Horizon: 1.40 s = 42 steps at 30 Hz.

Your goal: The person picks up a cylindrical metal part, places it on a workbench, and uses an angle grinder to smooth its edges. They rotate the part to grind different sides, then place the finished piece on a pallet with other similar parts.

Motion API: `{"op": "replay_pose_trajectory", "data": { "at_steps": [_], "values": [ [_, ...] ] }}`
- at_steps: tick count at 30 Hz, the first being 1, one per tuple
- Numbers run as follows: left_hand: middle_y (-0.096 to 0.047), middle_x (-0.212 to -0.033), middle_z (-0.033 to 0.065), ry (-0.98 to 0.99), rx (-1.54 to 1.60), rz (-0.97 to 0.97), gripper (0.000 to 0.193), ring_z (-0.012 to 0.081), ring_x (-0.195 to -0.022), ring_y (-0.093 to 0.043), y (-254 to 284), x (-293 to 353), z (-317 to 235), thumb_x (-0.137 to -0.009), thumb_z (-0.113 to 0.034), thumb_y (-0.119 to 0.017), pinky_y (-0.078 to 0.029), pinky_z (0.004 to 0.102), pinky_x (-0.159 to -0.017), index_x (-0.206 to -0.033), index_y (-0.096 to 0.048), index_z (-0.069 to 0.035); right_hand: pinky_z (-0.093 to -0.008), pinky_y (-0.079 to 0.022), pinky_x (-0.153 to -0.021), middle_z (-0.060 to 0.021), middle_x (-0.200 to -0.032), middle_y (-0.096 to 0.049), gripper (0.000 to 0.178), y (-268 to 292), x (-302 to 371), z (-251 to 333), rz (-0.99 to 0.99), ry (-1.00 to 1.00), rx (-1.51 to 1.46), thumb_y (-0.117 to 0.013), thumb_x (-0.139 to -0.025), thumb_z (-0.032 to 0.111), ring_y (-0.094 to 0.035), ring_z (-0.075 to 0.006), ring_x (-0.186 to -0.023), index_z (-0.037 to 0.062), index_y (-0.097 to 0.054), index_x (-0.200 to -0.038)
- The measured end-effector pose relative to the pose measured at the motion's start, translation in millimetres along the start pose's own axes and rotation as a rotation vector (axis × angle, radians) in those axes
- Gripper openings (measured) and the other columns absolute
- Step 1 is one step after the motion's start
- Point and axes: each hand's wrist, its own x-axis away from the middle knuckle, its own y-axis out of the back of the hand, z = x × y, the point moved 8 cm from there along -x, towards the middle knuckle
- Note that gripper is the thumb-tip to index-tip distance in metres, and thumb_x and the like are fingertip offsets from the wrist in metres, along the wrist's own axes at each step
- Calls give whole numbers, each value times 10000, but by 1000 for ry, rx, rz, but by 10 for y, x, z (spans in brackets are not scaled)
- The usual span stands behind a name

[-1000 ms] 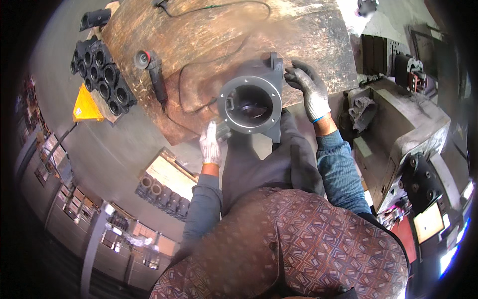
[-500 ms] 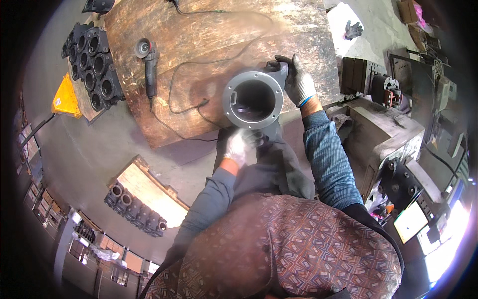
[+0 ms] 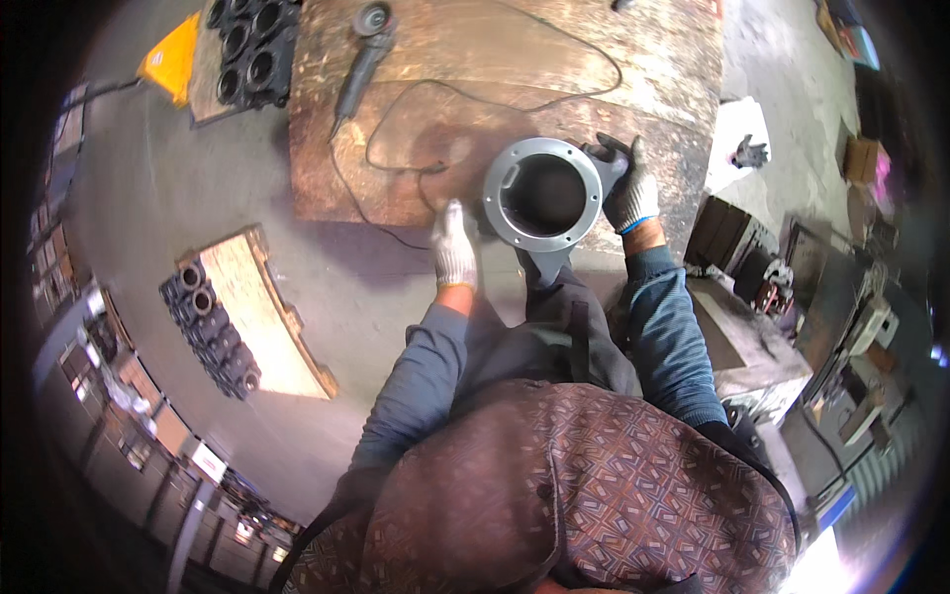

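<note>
A grey metal flanged housing stands at the near edge of the wooden tabletop, its round bore facing up and small bolt holes around the rim. My right hand, in a white glove with dark fingers, grips the lug on the housing's right side. My left hand, gloved in white, is raised just left of the housing and apart from it. Its fingers point away from me and look stretched out, with nothing seen in them. The inside of the bore is mostly dark.
An angle grinder lies on the wooden table, its cord looping toward the housing. Dark castings sit on a pallet at far left, more castings on a nearer pallet. A loose glove lies at right, beyond machinery.
My left hand has come away from the housing's near side and moved left. My right hand keeps its grip on the lug. The whole view has shifted and turned.
</note>
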Motion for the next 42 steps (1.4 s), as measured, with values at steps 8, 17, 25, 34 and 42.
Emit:
{"op": "replay_pose_trajectory", "data": {
  "at_steps": [8, 17, 25, 34, 42],
  "values": [
    [-741, -1030, 39, 217, 6, -30, 464, 162, -928, -667, 122, 50, 165, -1038, -445, -599, -521, 317, -861, -1234, -691, -34, -444, -505, -1018, -182, -1091, -651, 647, 23, -20, 0, -12, -37, 63, -398, -1106, 506, -626, -321, -1039, -73, -519, -1367],
    [-668, -1184, 79, 324, -42, -28, 637, 233, -933, -648, -51, 186, 207, -992, -561, -612, -557, 453, -842, -1397, -601, -69, -453, -479, -1056, -163, -1186, -665, 686, 144, -115, -22, -2, -42, 137, -440, -1078, 553, -610, -325, -1139, -57, -560, -1369],
    [-583, -1421, 60, 357, 737, 37, 593, 221, -1248, -523, -567, 441, 256, -1025, -525, -567, -436, 407, -1078, -1429, -577, -90, -477, -369, -1191, -208, -1494, -523, 734, 60, -127, -31, 307, -80, 285, -328, -1083, 572, -544, -340, -1326, -10, -444, -1515],
    [-606, -1430, 92, 393, 642, 18, 642, 219, -1285, -562, -335, 212, 479, -1032, -539, -559, -429, 380, -1112, -1477, -552, -76, -517, -378, -1177, -191, -1405, -631, 759, 354, 166, -65, -152, 24, 406, -369, -1046, 625, -571, -357, -1321, -13, -606, -1382],
    [-704, -1298, 90, 371, 877, 324, 465, 171, -1169, -663, 1400, 877, -1055, -1085, -412, -485, -504, 342, -1055, -1360, -660, -82, -458, -302, -1228, -235, -1448, -580, 737, -1158, 1385, -1402, 18, -68, 354, -194, -1130, 504, -532, -312, -1366, -73, -526, -1447]
  ]
}}
